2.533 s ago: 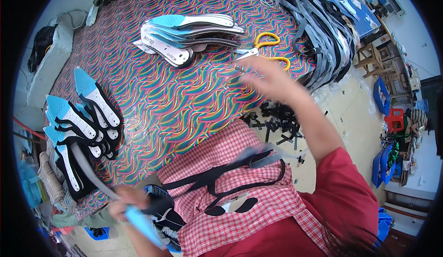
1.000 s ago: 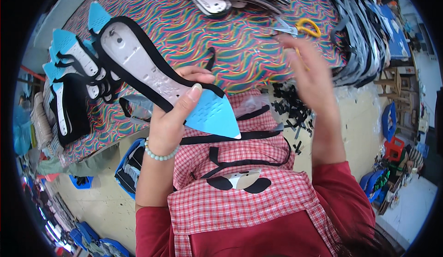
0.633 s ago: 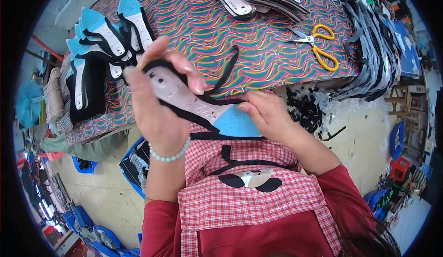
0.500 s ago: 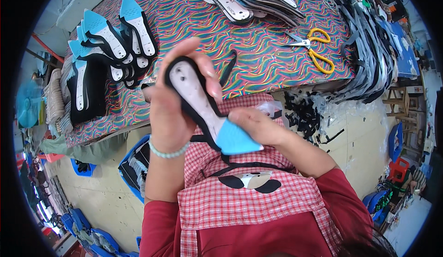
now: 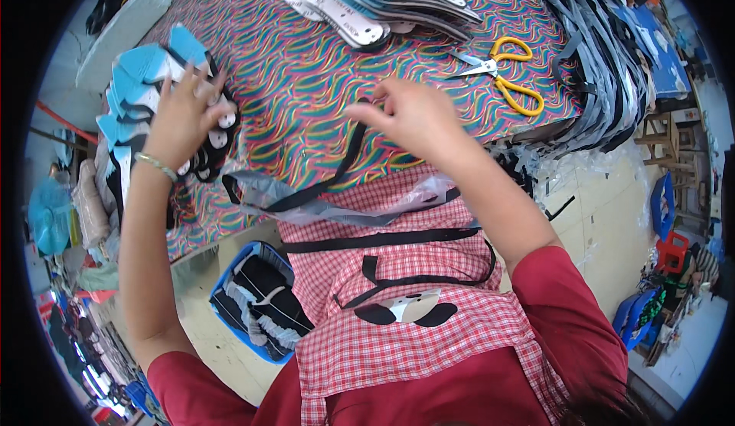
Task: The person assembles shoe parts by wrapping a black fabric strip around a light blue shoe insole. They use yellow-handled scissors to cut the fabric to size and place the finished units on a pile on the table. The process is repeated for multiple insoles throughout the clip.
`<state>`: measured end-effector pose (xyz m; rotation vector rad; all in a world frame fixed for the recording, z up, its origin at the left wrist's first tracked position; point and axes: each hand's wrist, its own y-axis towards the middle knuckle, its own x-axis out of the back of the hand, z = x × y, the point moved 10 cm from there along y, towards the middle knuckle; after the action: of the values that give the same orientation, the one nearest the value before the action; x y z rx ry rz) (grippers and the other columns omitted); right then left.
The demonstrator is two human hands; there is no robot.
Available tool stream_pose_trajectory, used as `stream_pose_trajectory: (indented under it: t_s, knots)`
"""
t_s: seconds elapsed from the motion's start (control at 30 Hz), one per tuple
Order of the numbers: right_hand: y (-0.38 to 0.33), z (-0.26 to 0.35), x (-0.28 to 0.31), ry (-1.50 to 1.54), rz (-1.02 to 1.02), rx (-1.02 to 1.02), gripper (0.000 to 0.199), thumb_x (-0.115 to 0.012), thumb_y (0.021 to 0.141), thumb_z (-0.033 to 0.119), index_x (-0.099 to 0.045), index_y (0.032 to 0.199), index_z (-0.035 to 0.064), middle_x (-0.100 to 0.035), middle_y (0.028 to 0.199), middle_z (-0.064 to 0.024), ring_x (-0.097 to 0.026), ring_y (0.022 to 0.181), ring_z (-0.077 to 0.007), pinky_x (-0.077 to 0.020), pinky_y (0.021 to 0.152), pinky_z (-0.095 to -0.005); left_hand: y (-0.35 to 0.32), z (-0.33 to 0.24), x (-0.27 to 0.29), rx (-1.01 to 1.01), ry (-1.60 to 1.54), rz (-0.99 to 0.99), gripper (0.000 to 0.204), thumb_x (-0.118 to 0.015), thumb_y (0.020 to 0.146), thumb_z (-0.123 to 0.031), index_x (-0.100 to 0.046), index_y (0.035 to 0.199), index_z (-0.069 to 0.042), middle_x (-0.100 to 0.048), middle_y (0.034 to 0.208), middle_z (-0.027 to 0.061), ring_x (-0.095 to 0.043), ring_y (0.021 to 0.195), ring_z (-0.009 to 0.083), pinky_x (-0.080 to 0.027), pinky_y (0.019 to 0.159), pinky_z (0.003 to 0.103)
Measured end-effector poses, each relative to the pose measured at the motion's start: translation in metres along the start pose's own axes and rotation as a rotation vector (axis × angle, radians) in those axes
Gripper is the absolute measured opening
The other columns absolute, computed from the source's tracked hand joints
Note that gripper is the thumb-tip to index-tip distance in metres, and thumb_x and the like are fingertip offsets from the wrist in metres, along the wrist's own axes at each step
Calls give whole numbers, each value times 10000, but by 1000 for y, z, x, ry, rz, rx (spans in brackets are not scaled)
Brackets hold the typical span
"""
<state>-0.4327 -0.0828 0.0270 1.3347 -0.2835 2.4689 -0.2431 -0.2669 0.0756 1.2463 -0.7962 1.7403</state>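
Fingers of the left hand (image 5: 186, 116), in the head view, are spread apart over a pile of blue-tipped insoles (image 5: 136, 81) at the left edge of the surface (image 5: 268, 66); none looks gripped. On the right hand (image 5: 417, 116) the thumb and index finger are close together at the upper end of a black strip (image 5: 352, 150), but I cannot tell whether they pinch it. That strip runs down toward the front edge and the apron (image 5: 429, 346).

Uneven overlap makes the pile look unsteady, so a careless push could tip insoles off the left edge. If let loose, the strip could slip over the front edge and snag in the lap. Scissors (image 5: 487, 67) lie near the front right corner, blades parted and aimed leftward, so a sweep of the right hand might catch their points.

Counted: two hands, one pair of scissors, one stack of insoles (image 5: 375, 5) toward the far edge, one bundle of strips (image 5: 601, 74) over the right edge; the pile shows at least four blue tips, others hidden, and the stack's layers lie too close to count
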Motion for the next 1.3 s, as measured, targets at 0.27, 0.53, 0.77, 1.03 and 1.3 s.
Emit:
stream_pose_trajectory:
  t_s: [0.27, 0.53, 0.77, 1.03, 1.3]
  knots:
    - [-7, -38, -21, 875, -186, 0, 163, -591, 902, 160, -629, 970, 17, -651, 861, -91, -629, 741, -212, -491, 667, -326, 87, -105, 8, 76, -828, -469, 578, -646, 877, -177, -409, 1358, 39, -482, 1339, 233, -503, 1207, 350, -391, 1006, 373]
    - [-34, -46, 1, 730, -296, 73, 180, -584, 877, 87, -643, 1031, 15, -626, 903, -121, -605, 859, -257, -464, 769, -328, 230, -261, 59, -337, -208, -408, 899, -789, 698, -283, -297, 1449, -229, -476, 1352, 188, -470, 1230, 381, -351, 1047, 478]
    - [-35, -47, 5, 804, -340, 131, 221, -566, 884, 65, -628, 1092, 26, -611, 907, -121, -603, 864, -260, -473, 778, -332, 256, -167, 123, -417, -651, -240, 461, -698, 796, -142, -559, 1235, -107, -685, 1017, 123, -662, 881, 323, -511, 750, 407]
    - [-38, -69, -8, 1280, -417, 78, 161, -506, 967, 115, -578, 1060, 5, -648, 983, -79, -602, 924, -130, -467, 841, -270, 59, -116, 103, -584, -212, -162, 668, -608, 630, 78, -579, 1246, -180, -415, 1453, 96, -289, 1392, 345, -140, 1130, 561]
    - [-52, -58, -13, 1075, -302, 2, 156, -510, 946, 73, -572, 1060, -14, -670, 919, -113, -651, 879, -168, -507, 793, -292, -6, -129, 29, 6, -937, -184, 516, -577, 845, -84, -465, 1347, -52, -322, 1490, 180, -211, 1408, 388, -133, 1130, 531]
